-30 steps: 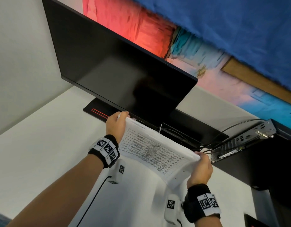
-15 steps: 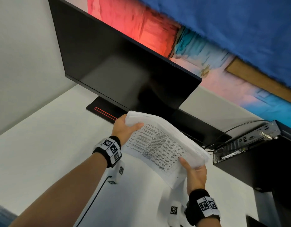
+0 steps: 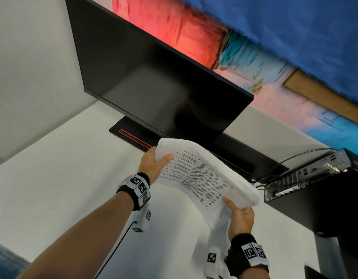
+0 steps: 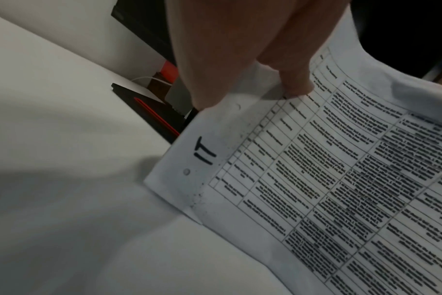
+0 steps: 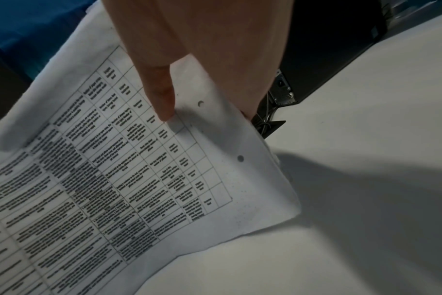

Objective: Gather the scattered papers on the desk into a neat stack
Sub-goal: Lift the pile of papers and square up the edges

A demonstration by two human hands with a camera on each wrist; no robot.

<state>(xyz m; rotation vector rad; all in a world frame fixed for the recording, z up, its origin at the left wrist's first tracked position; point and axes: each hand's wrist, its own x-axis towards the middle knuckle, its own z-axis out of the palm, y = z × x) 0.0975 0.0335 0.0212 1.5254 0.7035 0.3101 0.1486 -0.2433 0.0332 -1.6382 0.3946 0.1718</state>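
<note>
While gripped — papers (image 3: 204,174) barely shifted

The top sheet of the papers (image 4: 303,179) bears a handwritten "11" in black marker in its margin beside a punched hole; the printed table filling the sheet is too blurred to read in any view

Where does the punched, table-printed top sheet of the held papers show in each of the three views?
Head: top sheet at centre, held up between left hand and right hand.
Left wrist: it fills the right half, the thumb pressing its upper edge.
Right wrist: it fills the left and centre.
Shared landmark: the red-striped monitor base; hidden in the right wrist view.
</note>
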